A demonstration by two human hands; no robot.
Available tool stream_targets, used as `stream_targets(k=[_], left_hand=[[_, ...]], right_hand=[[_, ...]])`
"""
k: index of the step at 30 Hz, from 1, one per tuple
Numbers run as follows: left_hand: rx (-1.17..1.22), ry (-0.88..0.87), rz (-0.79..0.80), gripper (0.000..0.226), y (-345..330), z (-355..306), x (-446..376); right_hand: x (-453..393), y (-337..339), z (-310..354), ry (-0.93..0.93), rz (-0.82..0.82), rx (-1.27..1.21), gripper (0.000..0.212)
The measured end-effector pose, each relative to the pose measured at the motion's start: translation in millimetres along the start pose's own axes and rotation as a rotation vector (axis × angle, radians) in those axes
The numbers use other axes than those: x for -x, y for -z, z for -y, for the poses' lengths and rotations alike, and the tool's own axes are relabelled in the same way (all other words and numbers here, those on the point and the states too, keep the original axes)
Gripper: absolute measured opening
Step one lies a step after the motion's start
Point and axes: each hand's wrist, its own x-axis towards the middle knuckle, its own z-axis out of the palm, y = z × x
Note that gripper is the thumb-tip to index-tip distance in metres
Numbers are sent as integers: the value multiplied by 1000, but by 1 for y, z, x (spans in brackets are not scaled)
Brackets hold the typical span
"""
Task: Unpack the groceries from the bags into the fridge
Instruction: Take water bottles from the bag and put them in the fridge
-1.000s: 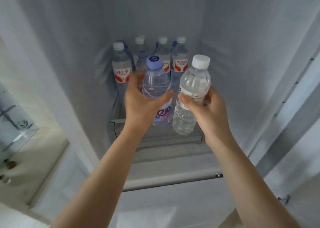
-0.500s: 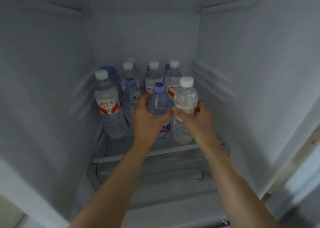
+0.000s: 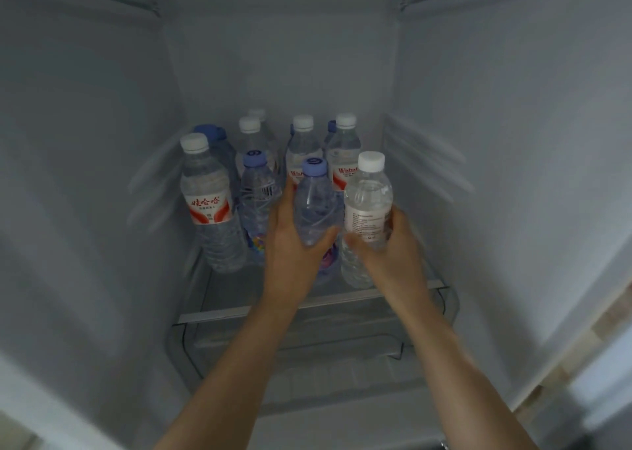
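Both bottles had travelled deeper, reaching the glass fridge shelf. The left hand clasped the blue-capped clear plastic bottle, the right hand the white-capped one; setting them flat before releasing seemed wise.

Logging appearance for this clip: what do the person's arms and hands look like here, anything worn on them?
Both forearms are bare as far as the frame shows, with no sleeves in view. The left hand and right hand wear no gloves, and no watch, bracelet or ring is visible on the wrists or the visible fingers. Fingernail detail is too blurred to tell.
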Motion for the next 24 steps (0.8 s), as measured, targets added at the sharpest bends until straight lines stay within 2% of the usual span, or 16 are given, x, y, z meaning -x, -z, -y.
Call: stream_targets(k=[3, 5, 10, 16, 24], left_hand=[[-185, -5, -1, 103, -2, 0, 21], [-218, 19, -4, 112, -5, -2, 30], [-239, 46, -26, 113, -15, 0, 26], [-368, 122, -70, 111, -30, -4, 15], [-436, 122, -99, 108, -38, 3, 10]], right_hand=[[9, -5, -22, 39, -19, 113, 60], [13, -8, -28, 44, -39, 134, 66], [0, -16, -26, 50, -57, 122, 63], [-25, -28, -37, 35, -61, 117, 70], [-37, -30, -44, 32, -70, 126, 72]])
